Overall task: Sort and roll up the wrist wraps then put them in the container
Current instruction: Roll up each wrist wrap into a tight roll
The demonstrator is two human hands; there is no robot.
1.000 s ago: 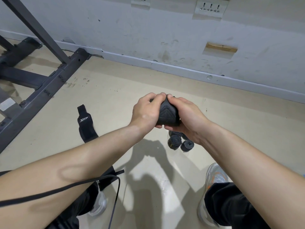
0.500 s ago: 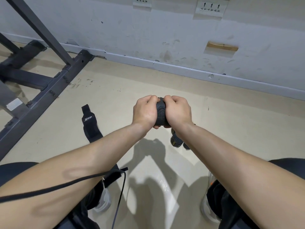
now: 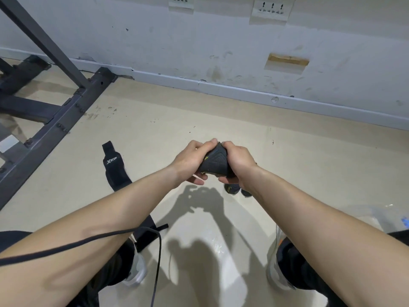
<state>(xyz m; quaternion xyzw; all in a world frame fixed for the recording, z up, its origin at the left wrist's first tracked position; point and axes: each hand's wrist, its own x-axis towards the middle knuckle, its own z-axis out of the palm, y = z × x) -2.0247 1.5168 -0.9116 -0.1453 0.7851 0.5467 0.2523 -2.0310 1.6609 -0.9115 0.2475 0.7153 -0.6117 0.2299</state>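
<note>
A black wrist wrap roll (image 3: 215,161) with small yellow marks sits between both hands above the floor. My left hand (image 3: 191,161) grips its left side, thumb over the top. My right hand (image 3: 238,162) curls round its right side. Below my right wrist, rolled dark wraps (image 3: 232,189) lie on the floor, mostly hidden by the arm. A flat black wrap with white lettering (image 3: 114,167) lies unrolled on the floor to the left and runs under my left forearm.
A dark metal rack frame (image 3: 55,120) crosses the floor at the left. The grey wall and skirting (image 3: 243,91) close the far side. My shoes (image 3: 276,273) and knees are at the bottom. A black cord (image 3: 88,242) hangs over my left forearm. A clear plastic thing (image 3: 376,218) shows at the right edge.
The roll has turned between my hands, showing more of its ribbed face and yellow marks. My right hand has shifted to the roll's right side and the view has tilted slightly.
</note>
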